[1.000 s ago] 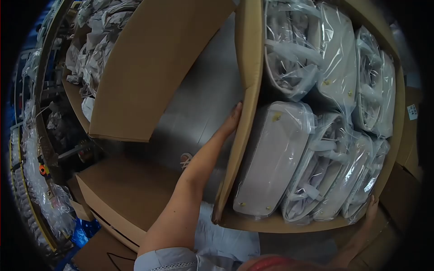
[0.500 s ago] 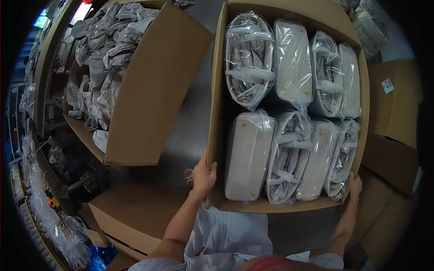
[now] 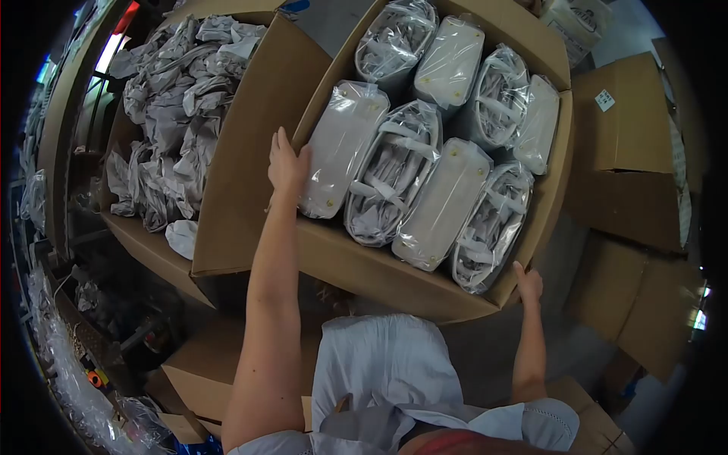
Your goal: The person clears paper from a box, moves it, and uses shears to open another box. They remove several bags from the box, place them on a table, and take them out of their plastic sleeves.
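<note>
A large open cardboard box (image 3: 409,290) stands tilted in front of me, packed with two rows of pale handbags in clear plastic. Some bags, such as this handbag (image 3: 394,173), show their handles and openings; others, like this handbag (image 3: 444,203), show a flat base with small gold studs. My left hand (image 3: 288,171) is at the box's left corner, fingers stretched upward and thumb apart, beside the nearest bag. At the lower right corner, my right hand (image 3: 530,285) grips the box's edge, its fingers partly hidden.
A second cardboard box (image 3: 246,159) at left is heaped with crumpled grey paper (image 3: 171,114). Other cardboard boxes (image 3: 626,114) stand on the right, one with a white label. Clear plastic wrap (image 3: 64,341) lies along the left side. More cardboard (image 3: 205,379) lies low at left.
The filled box has turned clockwise and shifted left and up, closer to the paper-filled box. My left hand has moved up and left with its fingers straightened; my right hand has moved left.
</note>
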### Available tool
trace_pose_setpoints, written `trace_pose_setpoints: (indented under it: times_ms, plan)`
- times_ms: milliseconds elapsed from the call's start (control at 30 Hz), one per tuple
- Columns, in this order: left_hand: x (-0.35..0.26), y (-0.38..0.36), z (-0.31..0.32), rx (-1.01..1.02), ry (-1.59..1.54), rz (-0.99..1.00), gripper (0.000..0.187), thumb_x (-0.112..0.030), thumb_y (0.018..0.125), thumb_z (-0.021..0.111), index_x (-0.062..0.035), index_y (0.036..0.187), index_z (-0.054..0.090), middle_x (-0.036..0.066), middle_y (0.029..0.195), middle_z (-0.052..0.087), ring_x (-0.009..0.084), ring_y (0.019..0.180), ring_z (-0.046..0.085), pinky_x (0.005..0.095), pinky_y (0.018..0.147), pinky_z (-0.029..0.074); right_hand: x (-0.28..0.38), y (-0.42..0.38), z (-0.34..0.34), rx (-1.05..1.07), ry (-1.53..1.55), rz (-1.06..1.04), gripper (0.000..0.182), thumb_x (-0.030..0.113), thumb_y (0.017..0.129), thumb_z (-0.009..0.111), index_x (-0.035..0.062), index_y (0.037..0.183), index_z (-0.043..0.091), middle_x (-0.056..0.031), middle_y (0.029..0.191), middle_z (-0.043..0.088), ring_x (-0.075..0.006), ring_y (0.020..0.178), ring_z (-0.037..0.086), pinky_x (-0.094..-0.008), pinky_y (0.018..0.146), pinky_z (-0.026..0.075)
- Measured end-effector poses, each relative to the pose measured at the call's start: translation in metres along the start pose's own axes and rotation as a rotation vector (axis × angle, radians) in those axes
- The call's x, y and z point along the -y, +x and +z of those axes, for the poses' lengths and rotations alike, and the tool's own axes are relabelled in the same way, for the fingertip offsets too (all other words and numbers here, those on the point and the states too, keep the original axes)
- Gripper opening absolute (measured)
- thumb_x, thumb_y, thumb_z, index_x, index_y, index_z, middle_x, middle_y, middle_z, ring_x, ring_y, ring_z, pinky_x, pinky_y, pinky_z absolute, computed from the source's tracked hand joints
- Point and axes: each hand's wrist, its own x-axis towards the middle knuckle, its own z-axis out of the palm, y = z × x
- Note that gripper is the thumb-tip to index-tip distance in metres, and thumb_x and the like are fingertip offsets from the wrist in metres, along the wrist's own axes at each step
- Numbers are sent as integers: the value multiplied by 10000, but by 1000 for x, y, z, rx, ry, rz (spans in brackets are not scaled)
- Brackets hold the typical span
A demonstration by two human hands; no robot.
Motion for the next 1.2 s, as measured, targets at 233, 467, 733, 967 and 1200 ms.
trace_pose_setpoints:
  times_ms: [233,467,733,967,1200]
  plan:
    - [-2,-204,-76,602,-1005,69,669,-257,761,630,-14,1293,305,169,1291,376,257,1199,362,337,973,293,102,-181,-54,67,1058,-336,475,412,918,300,32,1096,524,-86,899,606,-128,787,549,-287,669,438]
    - [30,-255,-163,1139,-1217,-217,464,-7,760,576,-8,1198,421,66,1056,514,136,947,506,261,791,435,234,-323,-42,300,552,-1296,425,356,905,359,62,1196,453,-129,1228,456,-283,1151,397,-396,953,291]
    - [106,-267,-181,282,-1132,-921,213,-76,775,597,-37,985,594,-65,538,461,5,398,348,167,350,229,357,-191,-3,-277,76,-1623,414,210,711,614,127,1102,506,-142,1089,493,-288,1038,456,-397,838,384]
    - [67,-240,-141,206,-1352,-949,314,-97,812,542,-7,1111,508,10,712,554,64,504,443,206,435,372,397,-162,25,368,267,-1509,167,229,756,589,77,789,527,-120,757,595,-317,754,564,-394,643,440]
    - [-14,-109,-89,253,-253,371,577,-135,811,524,-56,1316,256,190,1353,255,311,1241,283,423,1006,225,362,-151,-22,886,954,-933,143,156,803,565,23,794,515,-32,631,553,-95,561,520,-252,508,421]
